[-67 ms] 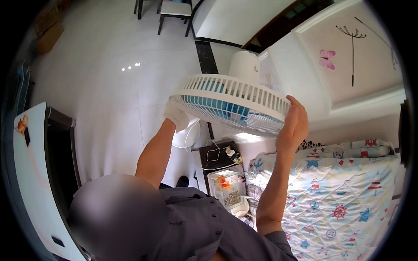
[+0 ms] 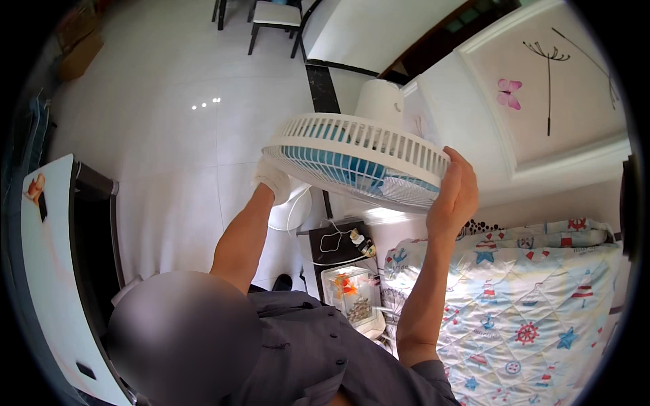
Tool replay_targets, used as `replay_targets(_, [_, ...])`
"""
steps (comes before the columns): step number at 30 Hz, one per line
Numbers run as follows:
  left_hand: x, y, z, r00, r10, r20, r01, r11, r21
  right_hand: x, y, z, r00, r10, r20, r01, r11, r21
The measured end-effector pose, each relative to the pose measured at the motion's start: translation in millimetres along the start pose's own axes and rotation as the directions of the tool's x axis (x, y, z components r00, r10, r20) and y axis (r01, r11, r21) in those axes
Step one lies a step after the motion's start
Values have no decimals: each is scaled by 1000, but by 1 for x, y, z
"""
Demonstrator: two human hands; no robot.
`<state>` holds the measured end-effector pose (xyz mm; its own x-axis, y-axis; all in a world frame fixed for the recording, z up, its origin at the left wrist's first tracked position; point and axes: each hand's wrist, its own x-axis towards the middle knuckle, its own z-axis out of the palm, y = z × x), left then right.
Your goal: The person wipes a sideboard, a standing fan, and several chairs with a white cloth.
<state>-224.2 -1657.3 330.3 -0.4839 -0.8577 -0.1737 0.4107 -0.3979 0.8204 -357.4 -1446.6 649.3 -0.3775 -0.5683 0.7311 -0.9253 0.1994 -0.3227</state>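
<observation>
A white electric fan with blue blades fills the middle of the view, its round cage tilted and its white motor housing on the far side. My right hand is bare and closed on the right edge of the cage, with fingers over the rim. White fabric, a glove or cloth, covers my left hand at the cage's left edge. The cage hides part of this hand, and its fingers do not show. Below the cage, a round white base with a cord stands on the floor.
A small dark table with a cable stands near me, beside a fish tank with orange fish. On the right lies a nautical-print quilt. A long white-topped cabinet is at left, a chair at the far side.
</observation>
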Motion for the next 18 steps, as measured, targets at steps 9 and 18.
replay_targets(9, [-32, -31, 56, 944, 117, -308, -109, 993, 43, 5, 21, -4, 994, -101, -30, 100, 995, -23])
replay_targets(18, [-77, -16, 129, 752, 245, -612, -101, 960, 260, 8, 27, 5, 978, -185, -93, 185, 983, -14])
